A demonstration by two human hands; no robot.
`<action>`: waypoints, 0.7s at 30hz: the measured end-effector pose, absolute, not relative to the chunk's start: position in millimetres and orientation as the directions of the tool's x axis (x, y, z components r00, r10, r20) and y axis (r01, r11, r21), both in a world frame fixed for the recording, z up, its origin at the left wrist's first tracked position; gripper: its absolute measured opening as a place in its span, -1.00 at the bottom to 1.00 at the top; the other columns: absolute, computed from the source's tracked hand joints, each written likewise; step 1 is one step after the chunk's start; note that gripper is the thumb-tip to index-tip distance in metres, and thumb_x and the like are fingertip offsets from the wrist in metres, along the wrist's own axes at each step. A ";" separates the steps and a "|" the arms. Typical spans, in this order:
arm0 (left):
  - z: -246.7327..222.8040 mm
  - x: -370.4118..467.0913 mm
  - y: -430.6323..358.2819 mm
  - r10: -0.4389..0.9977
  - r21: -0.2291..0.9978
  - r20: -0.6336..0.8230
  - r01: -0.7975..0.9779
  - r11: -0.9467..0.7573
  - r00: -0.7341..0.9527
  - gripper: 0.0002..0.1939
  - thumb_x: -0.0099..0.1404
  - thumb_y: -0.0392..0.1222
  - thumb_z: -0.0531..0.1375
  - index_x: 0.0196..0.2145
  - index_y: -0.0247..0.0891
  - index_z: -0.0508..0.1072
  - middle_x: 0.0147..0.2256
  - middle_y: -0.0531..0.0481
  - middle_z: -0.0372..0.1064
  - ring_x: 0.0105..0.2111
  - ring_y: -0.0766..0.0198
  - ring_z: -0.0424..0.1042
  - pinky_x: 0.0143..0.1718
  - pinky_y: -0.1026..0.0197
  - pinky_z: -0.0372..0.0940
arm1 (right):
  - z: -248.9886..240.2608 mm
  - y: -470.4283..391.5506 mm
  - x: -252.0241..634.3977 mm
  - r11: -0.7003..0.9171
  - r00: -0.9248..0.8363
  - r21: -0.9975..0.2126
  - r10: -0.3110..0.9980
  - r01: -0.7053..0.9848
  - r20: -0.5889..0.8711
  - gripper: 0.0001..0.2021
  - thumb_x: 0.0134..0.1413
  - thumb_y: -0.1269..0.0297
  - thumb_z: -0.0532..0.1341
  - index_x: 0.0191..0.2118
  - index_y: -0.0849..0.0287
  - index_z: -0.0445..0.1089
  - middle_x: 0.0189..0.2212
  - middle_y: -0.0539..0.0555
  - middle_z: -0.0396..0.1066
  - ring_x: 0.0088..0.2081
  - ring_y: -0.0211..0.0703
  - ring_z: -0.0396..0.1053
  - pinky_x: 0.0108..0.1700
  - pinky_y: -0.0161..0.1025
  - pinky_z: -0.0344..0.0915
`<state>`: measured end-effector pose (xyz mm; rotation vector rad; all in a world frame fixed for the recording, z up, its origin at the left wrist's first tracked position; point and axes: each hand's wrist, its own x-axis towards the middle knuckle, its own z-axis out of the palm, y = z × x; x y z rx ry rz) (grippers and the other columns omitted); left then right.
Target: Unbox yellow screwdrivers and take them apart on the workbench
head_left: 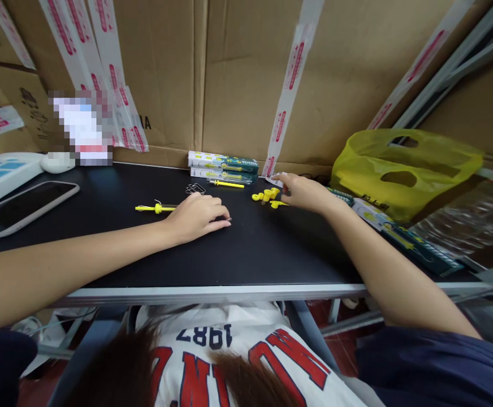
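Our left hand [196,217] lies low over the black surface [238,254], thumb and forefinger pinched together on a small metal piece [229,219], too tiny for us to make out its shape. Our right hand [303,192] reaches to the far side, its fingers loosely curled and parted from the thumb, beside a small heap of yellow plastic parts [269,195] and near a white slip [274,181] at the back.

Between our hands, toward the back edge, two slim printed boxes [224,165] lie stacked, with a yellow and clear tool [229,184] just in front of them. Looped metal wires [195,189] sit just beyond our left hand, and a yellow rod [145,208] runs out to the left of it. Farther left we have a phone [26,208], a white case with blue panels [7,169] and a rounded white object [58,163]; a blurred patch hides what stands behind.

On the right, more boxes [416,243] lie along the edge by a yellow plastic bag [403,169] and crinkled clear plastic [475,217]. Taped cardboard [238,73] walls in the back, metal bars [450,73] slant at the upper right, and below the surface's pale metal rim we see reddish floor [340,351].
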<state>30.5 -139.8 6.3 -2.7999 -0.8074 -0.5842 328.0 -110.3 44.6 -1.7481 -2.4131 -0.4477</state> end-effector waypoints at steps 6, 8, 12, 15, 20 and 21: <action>2.6 30.4 -137.3 0.446 -0.056 0.441 0.520 -0.852 0.779 -0.69 0.43 -0.04 0.01 -0.17 -0.20 0.49 -0.25 0.00 0.47 -0.26 0.26 0.40 -0.23 0.21 0.07 | 46.1 -136.5 289.7 0.582 -0.462 -0.106 0.732 0.807 0.500 -0.73 0.13 0.31 0.11 -0.07 0.15 0.42 -0.30 0.12 0.42 -0.31 -0.12 0.34 -0.26 -0.22 0.23; 1.7 30.2 -136.2 0.436 -0.054 0.445 0.509 -0.859 0.782 -0.69 0.43 -0.04 0.00 -0.15 -0.19 0.49 -0.24 0.00 0.47 -0.25 0.25 0.40 -0.23 0.21 0.08 | 41.0 -146.4 273.9 0.733 -0.617 -0.177 0.658 0.657 0.432 -0.77 0.14 0.27 0.13 -0.11 0.13 0.45 -0.36 0.08 0.39 -0.35 -0.17 0.30 -0.28 -0.25 0.23; 1.3 30.0 -134.5 0.425 -0.061 0.435 0.497 -0.866 0.794 -0.65 0.44 -0.03 -0.02 -0.18 -0.23 0.49 -0.28 -0.02 0.46 -0.26 0.24 0.40 -0.25 0.20 0.08 | 32.4 -159.5 255.0 0.823 -0.739 -0.278 0.568 0.495 0.362 -0.74 0.09 0.30 0.17 -0.08 0.10 0.43 -0.37 0.03 0.37 -0.38 -0.22 0.27 -0.33 -0.29 0.23; 2.0 30.1 -134.5 0.422 -0.038 0.431 0.483 -0.875 0.798 -0.65 0.44 -0.04 -0.03 -0.19 -0.24 0.49 -0.27 -0.02 0.46 -0.25 0.25 0.40 -0.24 0.21 0.09 | 33.0 -154.5 259.0 0.806 -0.721 -0.293 0.591 0.514 0.361 -0.72 0.06 0.37 0.15 -0.07 0.10 0.41 -0.34 0.03 0.40 -0.38 -0.23 0.29 -0.33 -0.30 0.24; 3.7 30.3 -135.5 0.432 0.023 0.424 0.468 -0.884 0.796 -0.69 0.43 -0.03 -0.01 -0.19 -0.22 0.46 -0.24 0.00 0.47 -0.26 0.28 0.41 -0.23 0.22 0.09 | 37.1 -113.2 308.0 0.469 -0.347 -0.133 0.789 0.873 0.506 -0.75 0.07 0.36 0.09 -0.15 0.21 0.43 -0.25 0.16 0.43 -0.31 -0.14 0.34 -0.24 -0.23 0.24; 3.9 30.3 -135.6 0.433 0.027 0.420 0.466 -0.884 0.797 -0.69 0.43 -0.03 0.00 -0.20 -0.22 0.46 -0.24 0.00 0.47 -0.26 0.28 0.41 -0.23 0.22 0.09 | 35.4 -102.8 320.5 0.332 -0.245 -0.100 0.839 0.938 0.486 -0.77 0.10 0.30 0.10 -0.19 0.22 0.44 -0.26 0.19 0.44 -0.30 -0.10 0.35 -0.24 -0.21 0.24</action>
